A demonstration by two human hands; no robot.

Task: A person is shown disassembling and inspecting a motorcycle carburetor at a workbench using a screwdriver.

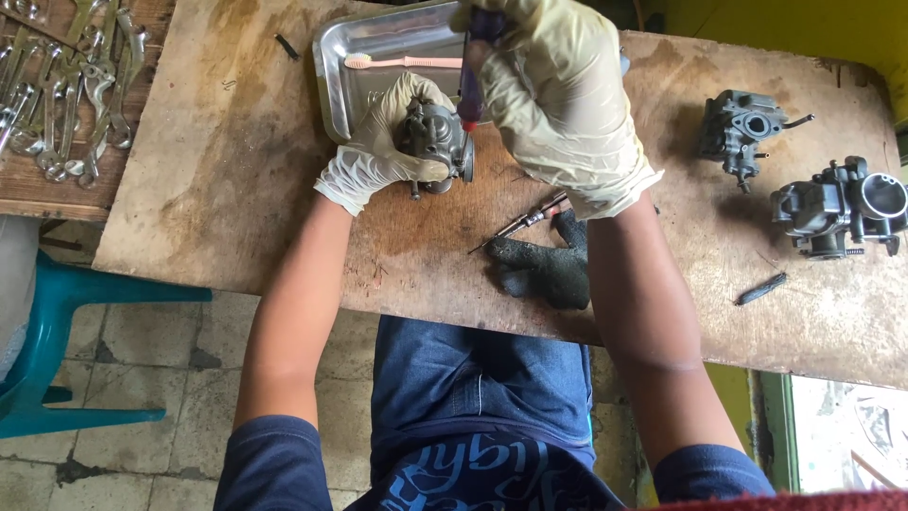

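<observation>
While gripping grey carburetor (437, 142), gloved hands (558, 95); purple screwdriver (473, 85).

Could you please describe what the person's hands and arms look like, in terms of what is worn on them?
Both the left hand and the right hand wear thin, cream-coloured disposable gloves, wrinkled and slightly smudged, ending at the wrists with loose cuffs. The forearms are uncovered below them. Short dark blue sleeves cover the upper arms. No watch, bracelet or ring shows.

Stained, rough wooden bench (236, 170); glossy steel tray (378, 47). Matt grey cast-metal carburettor (437, 142). Thin, wrinkled rubber gloves on both hands; dark cloth rag (544, 270).
</observation>
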